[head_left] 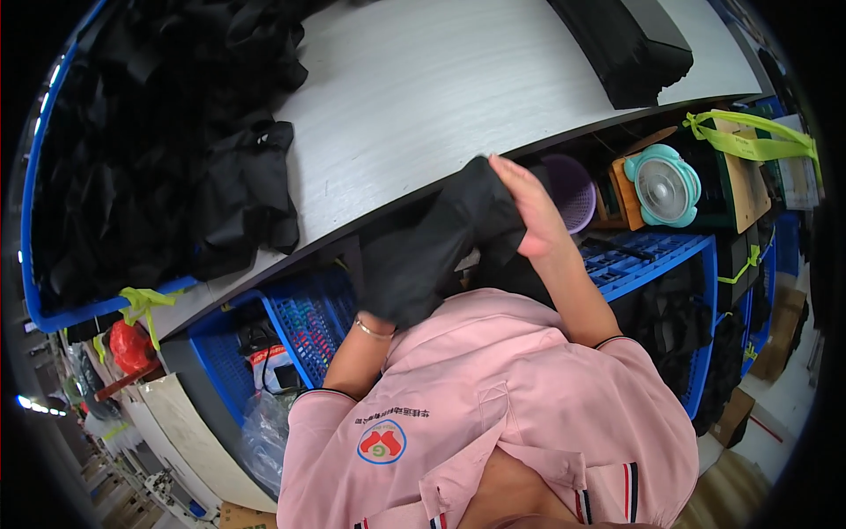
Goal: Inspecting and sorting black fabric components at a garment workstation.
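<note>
A piece of black fabric (pixel 423 251) is stretched between my two hands, in front of my body and just off the near edge of the table. My right hand (pixel 535 204) grips its upper right end, the fingers long and close together along the cloth; the thumb is hidden. At the lower left end, my left hand (pixel 379 321) holds the same fabric, which covers its fingers. A thin bracelet shows at that wrist.
A blue crate (pixel 33 256) heaped with black fabric pieces (pixel 167 132) stands on the white table (pixel 388 97) at the left. Black fabric is stacked (pixel 630 53) at the far right. Beneath the table edge are a purple basket (pixel 573 192), a teal fan (pixel 667 185) and blue crates (pixel 308 317).
</note>
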The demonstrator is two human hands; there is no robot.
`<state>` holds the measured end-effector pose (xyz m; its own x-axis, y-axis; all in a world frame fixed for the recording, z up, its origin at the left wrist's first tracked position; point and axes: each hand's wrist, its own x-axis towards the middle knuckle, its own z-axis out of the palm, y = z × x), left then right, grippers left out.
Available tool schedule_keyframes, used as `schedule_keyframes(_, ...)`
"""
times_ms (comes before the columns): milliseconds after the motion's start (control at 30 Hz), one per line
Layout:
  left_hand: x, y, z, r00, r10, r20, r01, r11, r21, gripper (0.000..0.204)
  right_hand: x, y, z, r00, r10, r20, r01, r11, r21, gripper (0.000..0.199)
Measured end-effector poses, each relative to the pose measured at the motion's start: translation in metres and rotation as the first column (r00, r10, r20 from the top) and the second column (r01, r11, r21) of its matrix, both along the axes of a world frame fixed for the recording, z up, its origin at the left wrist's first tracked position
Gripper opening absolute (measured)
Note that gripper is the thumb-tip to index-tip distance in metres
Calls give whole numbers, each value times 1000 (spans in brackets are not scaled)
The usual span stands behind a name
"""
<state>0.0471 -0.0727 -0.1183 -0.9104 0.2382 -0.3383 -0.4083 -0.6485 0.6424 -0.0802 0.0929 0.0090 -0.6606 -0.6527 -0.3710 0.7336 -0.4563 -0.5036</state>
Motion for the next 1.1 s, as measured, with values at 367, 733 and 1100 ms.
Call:
schedule_keyframes(367, -28, 9, 92, 933, 359, 31, -292, 703, 649, 65, 5, 19, -8, 409, 75, -909, 535, 788, 305, 61)
schedule_keyframes(733, 13, 12, 22, 931, 264, 253, -362, 568, 739, 64, 10, 9, -38, -39, 590, -806, 852, 442, 281, 32)
schedule_keyframes(1100, 9, 4, 30, 935, 313, -166, -39, 555, 831, 59, 17, 18, -14, 226, 515, -827, 587, 606, 537, 54)
